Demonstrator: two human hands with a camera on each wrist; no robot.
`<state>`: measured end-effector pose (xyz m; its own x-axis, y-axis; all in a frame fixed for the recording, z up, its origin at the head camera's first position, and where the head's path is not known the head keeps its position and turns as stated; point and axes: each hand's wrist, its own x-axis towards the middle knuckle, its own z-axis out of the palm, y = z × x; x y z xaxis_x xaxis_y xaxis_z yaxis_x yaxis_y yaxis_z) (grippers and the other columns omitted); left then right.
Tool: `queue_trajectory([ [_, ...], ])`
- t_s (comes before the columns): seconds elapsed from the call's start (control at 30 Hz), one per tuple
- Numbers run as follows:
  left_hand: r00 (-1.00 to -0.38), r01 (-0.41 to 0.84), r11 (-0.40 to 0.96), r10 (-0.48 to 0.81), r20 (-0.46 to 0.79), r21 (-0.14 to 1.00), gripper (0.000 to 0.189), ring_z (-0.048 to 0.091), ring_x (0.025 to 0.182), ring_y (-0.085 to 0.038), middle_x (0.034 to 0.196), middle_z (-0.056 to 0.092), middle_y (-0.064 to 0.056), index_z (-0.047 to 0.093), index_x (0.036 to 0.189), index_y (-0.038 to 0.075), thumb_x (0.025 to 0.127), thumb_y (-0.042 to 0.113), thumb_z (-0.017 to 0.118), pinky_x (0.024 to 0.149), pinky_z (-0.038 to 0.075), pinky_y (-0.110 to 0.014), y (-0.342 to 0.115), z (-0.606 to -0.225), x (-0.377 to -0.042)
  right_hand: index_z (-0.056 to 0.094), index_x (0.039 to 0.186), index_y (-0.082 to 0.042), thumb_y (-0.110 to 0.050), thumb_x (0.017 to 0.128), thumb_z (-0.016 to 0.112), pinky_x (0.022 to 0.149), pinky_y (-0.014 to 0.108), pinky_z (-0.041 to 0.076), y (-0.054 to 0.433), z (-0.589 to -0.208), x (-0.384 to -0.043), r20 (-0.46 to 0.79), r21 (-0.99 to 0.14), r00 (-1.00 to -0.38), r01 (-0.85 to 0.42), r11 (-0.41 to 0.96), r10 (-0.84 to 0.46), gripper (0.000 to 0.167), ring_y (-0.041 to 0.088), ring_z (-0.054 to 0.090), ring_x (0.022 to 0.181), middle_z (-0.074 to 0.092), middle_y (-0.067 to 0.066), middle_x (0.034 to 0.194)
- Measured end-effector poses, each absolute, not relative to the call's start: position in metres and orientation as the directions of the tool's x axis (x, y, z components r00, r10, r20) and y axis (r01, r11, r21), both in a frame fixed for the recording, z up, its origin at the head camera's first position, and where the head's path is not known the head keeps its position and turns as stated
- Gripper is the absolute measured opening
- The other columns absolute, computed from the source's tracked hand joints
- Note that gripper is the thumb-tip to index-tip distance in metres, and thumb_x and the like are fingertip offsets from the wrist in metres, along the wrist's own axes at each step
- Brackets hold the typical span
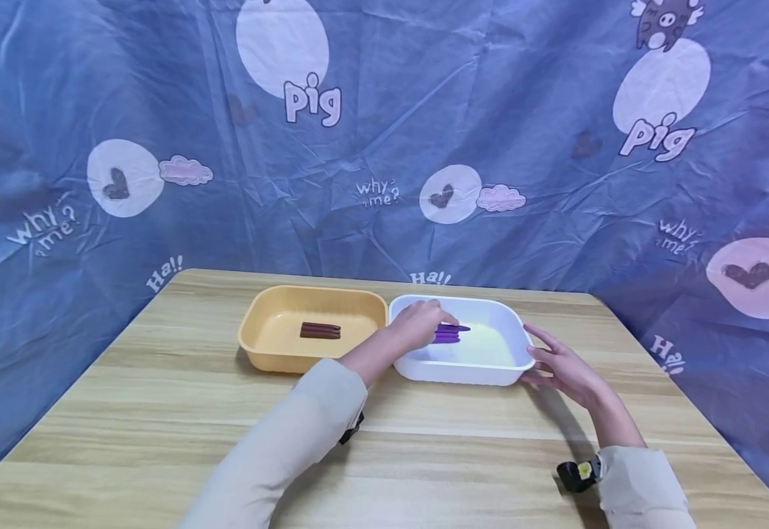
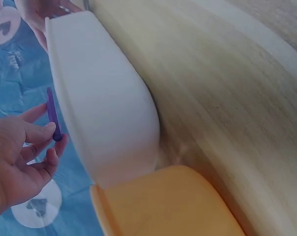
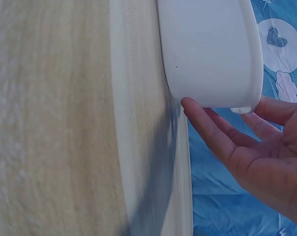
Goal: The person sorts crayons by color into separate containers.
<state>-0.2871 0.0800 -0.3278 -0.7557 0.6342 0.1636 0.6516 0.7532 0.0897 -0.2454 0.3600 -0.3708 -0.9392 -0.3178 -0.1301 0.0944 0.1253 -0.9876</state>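
My left hand [image 1: 416, 325] reaches over the white plastic bin [image 1: 484, 375] from its left side. In the left wrist view, its thumb and fingers pinch a slim purple crayon [image 2: 52, 115] above the rim. More purple crayons [image 1: 447, 339] lie side by side in the bin, partly hidden by the hand in the head view. At the bin's right end, my right hand [image 1: 566, 369] touches the rim and outer wall with outstretched fingers [image 3: 207, 125]. Several dark brown crayons [image 1: 320, 330] lie in a row inside the yellow-orange bin [image 1: 285, 362] on the left.
Both bins stand end to end on a wood-grain table [image 1: 424, 455], near its back edge. A blue printed cloth [image 1: 384, 132] hangs behind and along the sides. A black strap device [image 1: 576, 474] sits at the right wrist.
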Motion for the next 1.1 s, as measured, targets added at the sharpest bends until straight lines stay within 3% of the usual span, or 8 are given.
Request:
queue_trajectory([
  [0.2,-0.795,0.607,0.784,0.601,0.083,0.133,0.050,0.052,0.085,-0.012,0.105,0.060,0.000,0.066,0.116,0.026,0.083,-0.009,0.049,0.063,0.041,-0.020,0.083,-0.336,-0.296,-0.003,0.146,-0.006,-0.012,0.100,0.035,0.092,0.047,0.041,0.360,-0.369,-0.246,-0.142,-0.986,-0.939,0.108,0.125,-0.314,0.060,0.017,0.052,0.103,0.007,0.032,0.141],
  [0.47,-0.821,0.568,0.806,0.568,0.050,0.167,0.048,0.053,0.105,-0.015,0.115,0.060,0.002,0.066,0.115,0.025,0.083,-0.007,0.052,0.078,0.044,-0.023,0.084,-0.344,-0.302,-0.003,0.147,-0.007,-0.013,0.100,0.035,0.091,0.046,0.041,0.358,-0.369,-0.248,-0.152,-0.983,-0.940,0.113,0.143,-0.304,0.060,0.024,0.050,0.109,0.006,0.032,0.142],
  [0.67,-0.832,0.551,0.818,0.554,0.037,0.165,0.043,0.053,0.108,-0.015,0.117,0.060,0.004,0.067,0.114,0.025,0.085,-0.004,0.054,0.082,0.044,-0.025,0.085,-0.351,-0.305,-0.004,0.146,-0.007,-0.014,0.101,0.034,0.092,0.046,0.041,0.359,-0.368,-0.247,-0.144,-0.984,-0.938,0.103,0.144,-0.315,0.060,0.022,0.051,0.108,0.007,0.033,0.141],
  [0.9,-0.836,0.543,0.823,0.548,0.023,0.166,0.043,0.054,0.103,-0.016,0.115,0.061,0.000,0.066,0.115,0.027,0.087,-0.002,0.054,0.079,0.044,-0.025,0.091,-0.359,-0.304,-0.004,0.147,-0.007,-0.014,0.101,0.035,0.092,0.048,0.040,0.359,-0.367,-0.245,-0.148,-0.985,-0.940,0.113,0.131,-0.307,0.061,0.022,0.051,0.107,0.007,0.032,0.141],
  [1.1,-0.843,0.534,0.830,0.538,0.021,0.160,0.038,0.054,0.105,-0.016,0.115,0.061,0.000,0.067,0.114,0.026,0.089,0.003,0.053,0.085,0.043,-0.026,0.095,-0.363,-0.303,-0.003,0.147,-0.006,-0.013,0.100,0.035,0.091,0.048,0.041,0.359,-0.369,-0.245,-0.147,-0.986,-0.942,0.114,0.123,-0.300,0.060,0.022,0.051,0.107,0.008,0.032,0.140],
])
